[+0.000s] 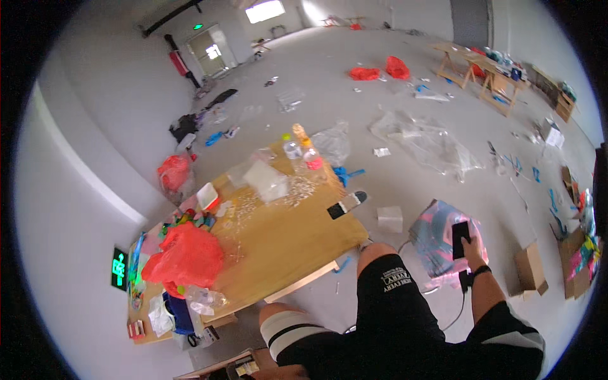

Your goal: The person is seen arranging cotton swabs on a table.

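My right hand (472,251) is closed around a flat black phone (461,239), held over a pink and blue patterned plastic bundle (437,237) beside my right knee. A dark band circles that wrist, and a black cable hangs near it. Of my left arm only a bit of skin (278,372) shows at the lower edge, its fingers hidden. On the wooden table (297,250) ahead and to my left lie a red plastic bag (183,256), a dark-ended flat brush-like thing (347,205), scattered small white pieces (240,209) and a clear plastic bag (266,180).
Two bottles, one green-capped (291,149), one yellow-capped (310,157), stand at the table's far end. Another clear bottle (206,296) lies nearer. Plastic sheeting (430,142) and red bags (397,68) litter the floor. Cardboard boxes (531,269) stand at right, a trestle table (475,60) farther off.
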A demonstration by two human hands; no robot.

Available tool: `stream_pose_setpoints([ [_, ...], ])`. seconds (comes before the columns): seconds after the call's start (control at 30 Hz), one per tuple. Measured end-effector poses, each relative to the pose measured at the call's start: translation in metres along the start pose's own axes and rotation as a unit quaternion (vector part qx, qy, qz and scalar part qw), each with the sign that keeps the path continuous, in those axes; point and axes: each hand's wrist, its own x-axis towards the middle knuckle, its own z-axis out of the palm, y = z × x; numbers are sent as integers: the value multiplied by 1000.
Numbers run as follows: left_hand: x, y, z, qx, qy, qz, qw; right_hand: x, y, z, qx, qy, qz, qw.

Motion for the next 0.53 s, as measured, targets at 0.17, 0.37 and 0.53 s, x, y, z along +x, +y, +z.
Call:
stream_pose_setpoints([
  [0.17,4,29,-18,62,-55,130,988,-5,-16,-26,403,-195,20,894],
  [0.37,-9,110,-16,-64,130,91,985,-95,-283,-73,589,-364,42,720],
  [0.53,0,142,-43,-182,405,211,871,-140,-375,-38,473,-515,-65,712],
])
